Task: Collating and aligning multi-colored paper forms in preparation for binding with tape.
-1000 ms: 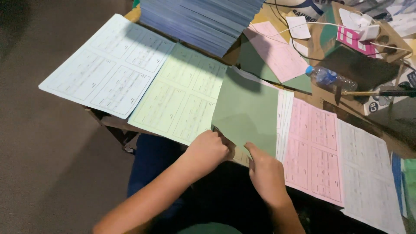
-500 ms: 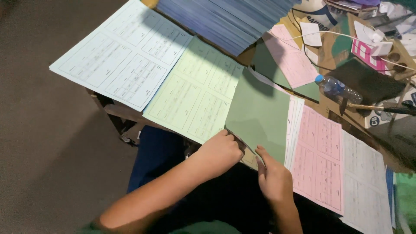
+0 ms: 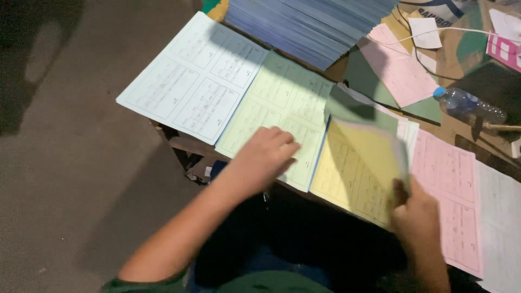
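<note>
Dim room, grey floor [image 3: 65, 163] beside a cluttered desk [image 3: 461, 127]. Farther back, a blue paper stack [image 3: 315, 24], pink sheet [image 3: 396, 70], plastic bottle [image 3: 469, 106]. Left hand [image 3: 266, 157] flat, grip loose, on the pale green form [image 3: 282, 103]. Right hand [image 3: 415, 217] pinching the yellow form [image 3: 361, 168], lifted, curling, blurred.

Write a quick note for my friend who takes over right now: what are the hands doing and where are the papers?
Left hand: lies flat on the pale green sheet, fingers spread, holding nothing.
Right hand: grips the lifted, blurred edge of a sheet above the yellow sheet.
Layout on the table: pale blue sheet far left, then green, yellow, pink sheet, and a white sheet at the right edge. A stack of blue paper sits behind; a plastic bottle lies upper right.
Done: yellow sheet uncovered.
Left: the lifted sheet is not set down yet.
</note>
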